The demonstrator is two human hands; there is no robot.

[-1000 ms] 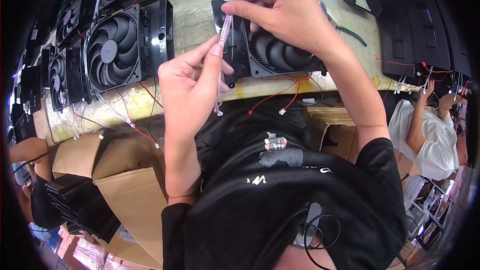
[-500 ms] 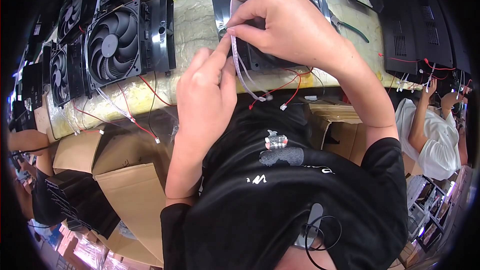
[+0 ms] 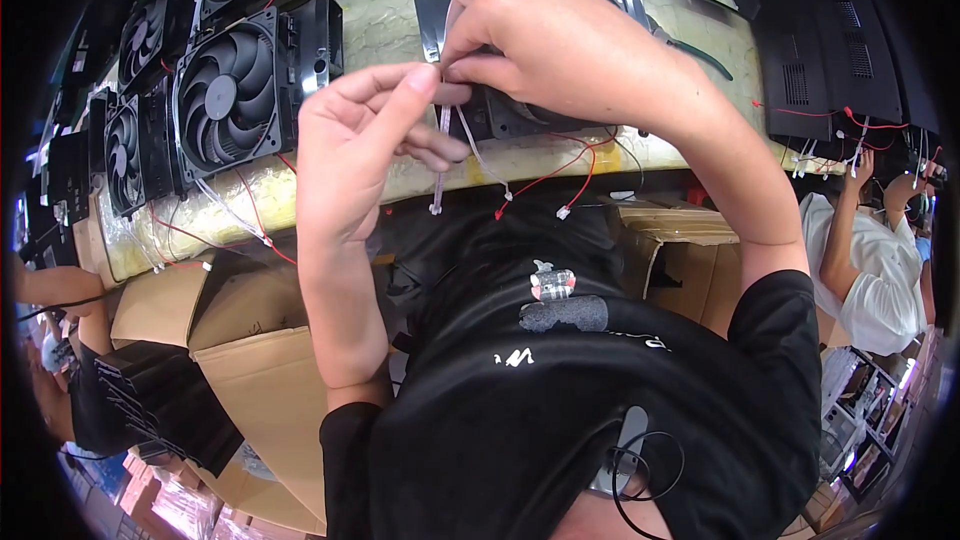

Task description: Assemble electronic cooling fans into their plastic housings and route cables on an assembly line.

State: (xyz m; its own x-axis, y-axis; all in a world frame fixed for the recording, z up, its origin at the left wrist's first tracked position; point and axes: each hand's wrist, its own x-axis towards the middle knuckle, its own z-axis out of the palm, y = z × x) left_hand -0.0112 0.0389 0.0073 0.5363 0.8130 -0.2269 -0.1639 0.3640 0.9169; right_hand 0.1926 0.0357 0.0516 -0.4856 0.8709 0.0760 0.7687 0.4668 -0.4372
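My right hand (image 3: 545, 45) is bent over a black fan unit (image 3: 525, 120) on the bench, hiding most of it. Its thumb and forefinger pinch thin white wires (image 3: 443, 125) at the unit's left side. Their two ends hang below the pinch, each tipped with a small white connector. Close by, my left hand (image 3: 365, 135) is turned with its thumb up and fingers apart beside the wires. Nothing shows gripped in it. Red wires (image 3: 590, 165) with small plugs trail from the unit's near edge.
Several black fan units (image 3: 225, 95) stand at the left of the bench. Green-handled pliers (image 3: 705, 55) lie right of my hand. Black panels (image 3: 835, 60) with trailing wires are at far right. Cardboard boxes (image 3: 270, 390) stand below; other people work on both sides.
My left hand has drawn back to the left and spread its fingers from the pinch point. The white wires, looped before, now hang straighter. My right hand has shifted slightly left.
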